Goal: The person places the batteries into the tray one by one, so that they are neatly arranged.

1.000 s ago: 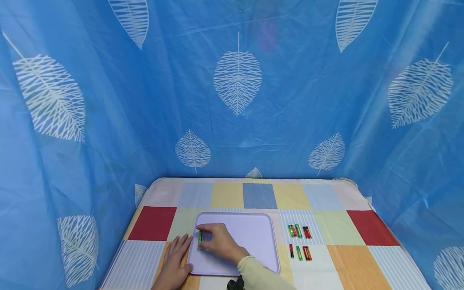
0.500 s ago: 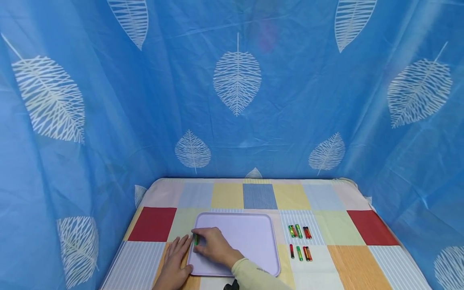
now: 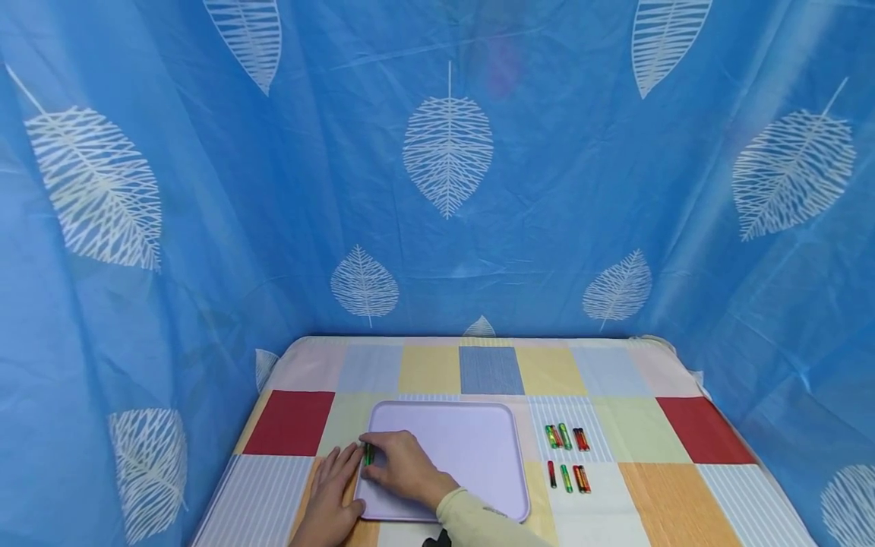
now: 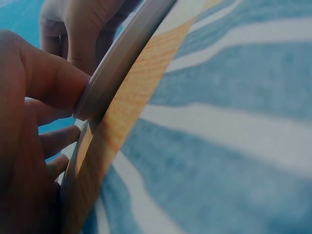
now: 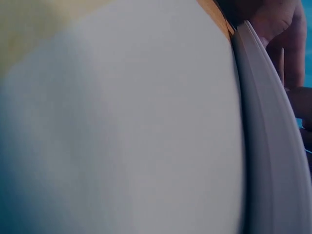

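In the head view my right hand (image 3: 408, 469) reaches across the lilac tray (image 3: 472, 448) and pinches a small green battery (image 3: 369, 454) between thumb and fingers. The battery stands lengthwise along the tray's left rim. My left hand (image 3: 331, 494) lies on the cloth just outside that rim, fingers stretched forward. In the left wrist view, the left thumb (image 4: 58, 80) touches the tray edge (image 4: 117, 63), and the other hand shows beyond it. The right wrist view holds mostly cloth and the tray's side (image 5: 273, 131); the battery is hidden there.
Right of the tray, several red and green batteries lie in two groups, a far one (image 3: 563, 436) and a near one (image 3: 567, 479). A patchwork cloth (image 3: 492, 370) covers the table. Blue leaf-patterned curtains (image 3: 533, 266) enclose the back and sides.
My right hand has moved left and slightly nearer with the green battery, from inside the tray to its left rim. The left hand has stayed in place.
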Available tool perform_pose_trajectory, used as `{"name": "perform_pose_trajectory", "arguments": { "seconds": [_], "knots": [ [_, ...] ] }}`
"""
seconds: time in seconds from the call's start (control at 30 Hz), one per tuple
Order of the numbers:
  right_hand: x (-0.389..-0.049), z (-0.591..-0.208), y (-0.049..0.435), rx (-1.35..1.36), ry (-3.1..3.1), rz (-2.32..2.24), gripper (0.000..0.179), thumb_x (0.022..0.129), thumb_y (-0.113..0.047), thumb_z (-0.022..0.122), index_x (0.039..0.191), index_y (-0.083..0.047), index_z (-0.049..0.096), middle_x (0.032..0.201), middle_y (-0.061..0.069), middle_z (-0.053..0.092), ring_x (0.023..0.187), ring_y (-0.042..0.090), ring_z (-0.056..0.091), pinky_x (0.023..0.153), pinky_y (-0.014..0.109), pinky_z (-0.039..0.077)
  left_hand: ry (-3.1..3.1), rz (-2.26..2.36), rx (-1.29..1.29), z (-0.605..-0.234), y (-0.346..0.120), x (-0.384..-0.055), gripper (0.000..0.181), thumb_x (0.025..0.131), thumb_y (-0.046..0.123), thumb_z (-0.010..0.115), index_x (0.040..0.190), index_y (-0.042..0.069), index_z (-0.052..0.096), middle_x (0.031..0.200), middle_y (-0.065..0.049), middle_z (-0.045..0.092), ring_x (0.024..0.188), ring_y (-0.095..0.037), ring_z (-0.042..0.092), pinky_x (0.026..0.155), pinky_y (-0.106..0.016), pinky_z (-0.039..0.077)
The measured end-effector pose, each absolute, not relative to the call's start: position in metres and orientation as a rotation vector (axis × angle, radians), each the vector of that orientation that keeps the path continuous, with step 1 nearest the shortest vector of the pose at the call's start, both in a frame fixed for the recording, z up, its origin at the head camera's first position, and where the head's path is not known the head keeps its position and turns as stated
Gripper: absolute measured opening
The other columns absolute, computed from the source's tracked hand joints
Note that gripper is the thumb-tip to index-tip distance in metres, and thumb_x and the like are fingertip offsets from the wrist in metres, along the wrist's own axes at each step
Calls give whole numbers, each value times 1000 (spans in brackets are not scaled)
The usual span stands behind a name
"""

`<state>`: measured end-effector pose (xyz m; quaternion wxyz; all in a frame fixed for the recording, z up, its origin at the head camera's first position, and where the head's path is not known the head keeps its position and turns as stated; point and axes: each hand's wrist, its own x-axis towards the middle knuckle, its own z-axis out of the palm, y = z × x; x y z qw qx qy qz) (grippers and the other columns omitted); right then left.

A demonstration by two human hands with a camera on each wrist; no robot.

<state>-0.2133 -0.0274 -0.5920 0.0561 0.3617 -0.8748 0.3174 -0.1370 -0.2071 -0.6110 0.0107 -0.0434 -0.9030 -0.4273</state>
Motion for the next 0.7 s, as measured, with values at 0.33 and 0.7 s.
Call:
{"name": "perform_pose_trajectory", "arguments": {
  "seconds": [0.33,0.7],
  "knots": [
    [-218,-586,-3,1068,-2682,1064,48,91,-26,88,136,-11,77,133,0,80,125,11,73,104,26,61,-2756,-1315,-198,-613,-208,-132,84,71,4,73,154,1,60,163,-27,52,156,-59,29,133,-70,7],
    [-220,-568,30,1071,-2710,1272,56,91,-27,90,142,-10,74,140,-1,76,129,15,73,109,29,60,-2906,-1334,-99,-601,-207,-139,86,75,2,74,159,3,55,170,-25,45,163,-56,20,131,-76,2]
  ]
}}
